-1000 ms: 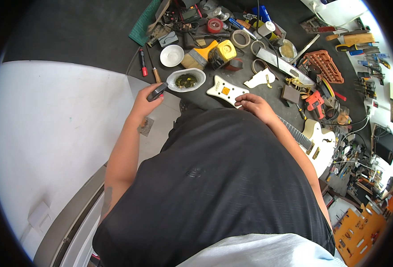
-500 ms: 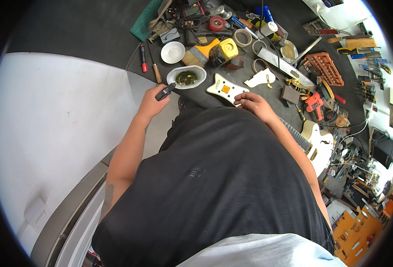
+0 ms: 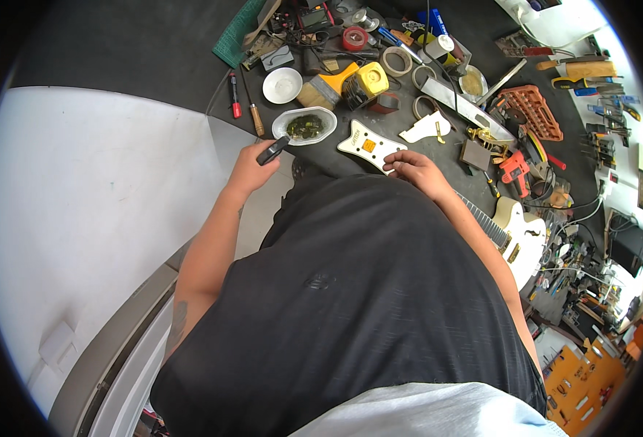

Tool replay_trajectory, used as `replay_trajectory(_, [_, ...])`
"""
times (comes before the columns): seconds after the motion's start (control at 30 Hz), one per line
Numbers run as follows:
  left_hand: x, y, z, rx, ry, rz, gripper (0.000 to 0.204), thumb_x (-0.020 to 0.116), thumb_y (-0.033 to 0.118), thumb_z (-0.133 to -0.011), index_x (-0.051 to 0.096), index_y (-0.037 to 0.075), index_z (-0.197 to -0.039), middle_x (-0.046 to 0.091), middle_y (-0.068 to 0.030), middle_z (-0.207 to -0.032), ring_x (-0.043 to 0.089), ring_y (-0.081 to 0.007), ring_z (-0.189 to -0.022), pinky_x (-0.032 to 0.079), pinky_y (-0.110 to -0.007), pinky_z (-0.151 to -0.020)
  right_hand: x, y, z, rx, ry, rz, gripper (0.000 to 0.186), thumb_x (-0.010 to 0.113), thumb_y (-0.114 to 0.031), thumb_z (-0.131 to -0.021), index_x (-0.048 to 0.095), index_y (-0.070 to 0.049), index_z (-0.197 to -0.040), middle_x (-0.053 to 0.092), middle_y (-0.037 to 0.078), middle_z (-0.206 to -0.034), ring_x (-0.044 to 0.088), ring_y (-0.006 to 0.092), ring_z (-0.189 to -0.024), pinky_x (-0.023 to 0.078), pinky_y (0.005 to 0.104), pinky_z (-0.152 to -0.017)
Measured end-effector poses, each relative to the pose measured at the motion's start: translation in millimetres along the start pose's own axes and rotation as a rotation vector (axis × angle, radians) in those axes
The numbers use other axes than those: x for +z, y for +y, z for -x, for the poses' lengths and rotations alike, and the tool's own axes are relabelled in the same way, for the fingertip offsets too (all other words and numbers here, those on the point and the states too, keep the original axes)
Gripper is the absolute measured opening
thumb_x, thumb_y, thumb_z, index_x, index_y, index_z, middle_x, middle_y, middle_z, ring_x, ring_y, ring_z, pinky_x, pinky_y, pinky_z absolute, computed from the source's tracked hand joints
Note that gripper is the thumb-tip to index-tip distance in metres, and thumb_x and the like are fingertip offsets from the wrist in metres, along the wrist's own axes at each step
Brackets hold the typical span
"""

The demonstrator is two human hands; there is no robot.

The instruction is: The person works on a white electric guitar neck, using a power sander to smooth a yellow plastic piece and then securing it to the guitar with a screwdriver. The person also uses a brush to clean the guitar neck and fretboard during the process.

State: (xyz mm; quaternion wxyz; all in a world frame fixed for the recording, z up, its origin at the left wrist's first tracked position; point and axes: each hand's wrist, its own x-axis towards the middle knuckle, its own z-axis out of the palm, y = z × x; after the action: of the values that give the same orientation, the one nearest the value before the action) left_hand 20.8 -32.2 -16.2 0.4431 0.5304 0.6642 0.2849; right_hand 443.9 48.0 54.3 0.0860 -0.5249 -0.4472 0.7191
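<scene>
You are working at the cluttered bench (image 3: 438,156) with both hands out; your left hand (image 3: 245,169) is curled shut around a small dark tool (image 3: 272,151), its tip lying at the rim of the oval dish (image 3: 304,125) of greenish bits; your right hand (image 3: 416,167) is resting loosely open, fingertips touching the lower edge of the white guitar-shaped plate (image 3: 371,144), gripping nothing that I can see; the step in hand looks like steadying that plate while bringing the tool across; the next move is calling for a careful aim at the plate, which is lying flat between dish and hand; compared with a second ago, your left hand is sitting slightly nearer the dish, and the plate is lying where it was.
</scene>
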Motion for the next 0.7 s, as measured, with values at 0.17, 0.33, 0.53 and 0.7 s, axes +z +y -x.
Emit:
replay_trajectory(0.17, [-1.6,5.4,-1.4,-0.029,-0.024,0.004,0.023,0.074,0.015,-0.087,0.074,0.0,-0.104,0.071,-0.0163,-0.083,0.069,-0.0253,-0.073,0.053,-0.039,-0.07,2.7,-2.6,1.5,-0.015,0.014,0.0,0.031,0.059,-0.013,-0.109,0.067,0.001,-0.135,0.074,0.006,-0.123,0.068,0.0119,-0.104,0.056,0.0283,-0.093])
replay_trajectory(0.33, [-1.7,1.6,-2.5,0.026,-0.015,0.001,0.016,0.07,0.01,-0.09,0.075,-0.001,-0.101,0.067,-0.0069,-0.082,0.058,-0.0141,-0.071,0.046,-0.032,-0.065,1.9,-0.8,0.9,-0.008,0.008,-0.008,0.031,0.059,-0.013,-0.109,0.067,0.001,-0.135,0.074,0.006,-0.123,0.069,0.0119,-0.104,0.056,0.0282,-0.092])
replay_trajectory(0.53, [-0.9,3.1,-1.6,0.002,0.026,0.021,0.02,0.073,0.012,-0.087,0.074,-0.001,-0.102,0.069,-0.0115,-0.082,0.063,-0.0198,-0.07,0.05,-0.036,-0.066,1.4,0.1,0.8,-0.013,0.007,-0.008,0.031,0.06,-0.014,-0.109,0.067,0.001,-0.135,0.074,0.006,-0.123,0.069,0.0114,-0.103,0.056,0.0278,-0.091])
replay_trajectory(0.7, [-3.4,3.9,-3.7,-0.047,-0.003,0.004,0.025,0.075,0.016,-0.085,0.072,-0.001,-0.103,0.07,-0.0171,-0.082,0.067,-0.0264,-0.069,0.052,-0.04,-0.067,2.5,-2.2,1.7,-0.016,0.009,0.006,0.031,0.06,-0.014,-0.109,0.067,0.001,-0.135,0.074,0.006,-0.123,0.068,0.0112,-0.103,0.056,0.0276,-0.091])
